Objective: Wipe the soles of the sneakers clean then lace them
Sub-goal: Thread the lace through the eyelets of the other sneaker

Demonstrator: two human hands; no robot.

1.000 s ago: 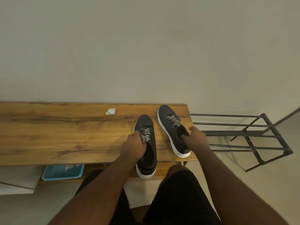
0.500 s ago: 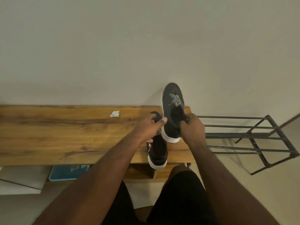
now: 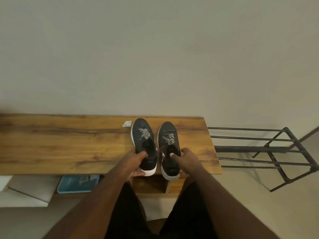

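Observation:
Two black sneakers with white soles and black-and-white laces stand side by side, toes toward the wall, on the right part of the wooden table [image 3: 69, 145]. My left hand [image 3: 133, 163] grips the heel of the left sneaker [image 3: 144, 135], thumb inside the opening and fingers under the sole. My right hand [image 3: 187, 158] holds the heel of the right sneaker [image 3: 168, 138], thumb at the opening. A small crumpled white tissue [image 3: 126, 123] lies on the table just left of the left sneaker's toe.
A black metal rack [image 3: 269, 149] stands on the floor right of the table. A blue tray [image 3: 77, 184] sits beneath the table's front edge at left, next to a wooden shelf compartment [image 3: 150, 184]. A plain wall rises behind.
Half a second ago one sneaker was lifted in both hands above the other. Now both sneakers stand next to each other on the table, one hand on each heel.

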